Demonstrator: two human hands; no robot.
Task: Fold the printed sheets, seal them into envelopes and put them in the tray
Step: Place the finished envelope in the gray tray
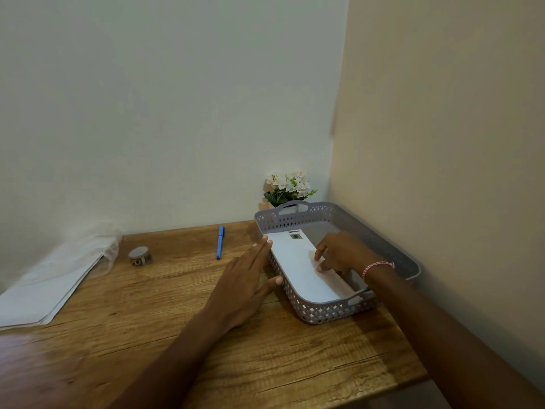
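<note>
Sheets of white paper (44, 284) are stacked at the 9 o'clock edge of the wooden table (147, 335), partly covered at their far end by clear plastic wrap (112, 246). A small roll of tape (140, 255) is set just beside that stack, toward 10 o'clock, and a blue pen (220, 242) is laid further along at about 11 o'clock, well apart from the roll.

The left hand (247, 278) is held flat near the middle of the table, against the outer left wall of the grey perforated tray (312, 312). Its fingers are kept straight and pressed together along that wall, while the thumb is spread aside and is touching the wall lower down.

The tray is placed at 2 o'clock, close to the corner of the walls. A white envelope (295, 270) is laid flat inside it, along its left side, with a small dark printed mark at the far end.

The right hand (342, 253) is lowered into the tray from 4 o'clock, a red and white bracelet (377, 265) being worn at its wrist. Its fingers are bent downward, and the tips of the index finger and thumb are set on the envelope near its right edge; whether that edge is pinched cannot be told.

White artificial flowers (287, 187) are seen behind the tray, at 1 o'clock.
</note>
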